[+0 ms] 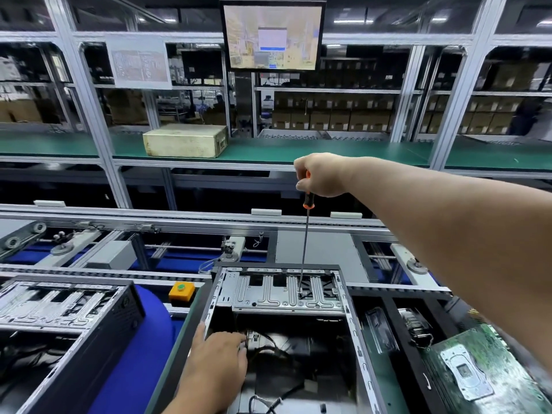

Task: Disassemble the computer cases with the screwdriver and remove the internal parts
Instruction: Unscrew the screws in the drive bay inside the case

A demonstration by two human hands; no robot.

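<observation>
Two computer cases (280, 297) (59, 312) — one screwdriver (305, 234), one motherboard (478, 366), one monitor (272, 37).

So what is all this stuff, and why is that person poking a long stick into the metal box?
There is no robot here, just a person. The one picture comes from a camera on their head, so you look down at their own two hands. The metal box is an open computer case with its lid off, standing at a factory conveyor line. The "stick" is a long screwdriver with an orange and black handle. The right hand grips it from above, and its tip reaches down to a silver metal plate inside the case, probably at a screw. The left hand rests on the case's edge with its fingers by some black cables. Another open case stands to the left, and a green circuit board lies to the right. A screen hangs overhead.
</observation>
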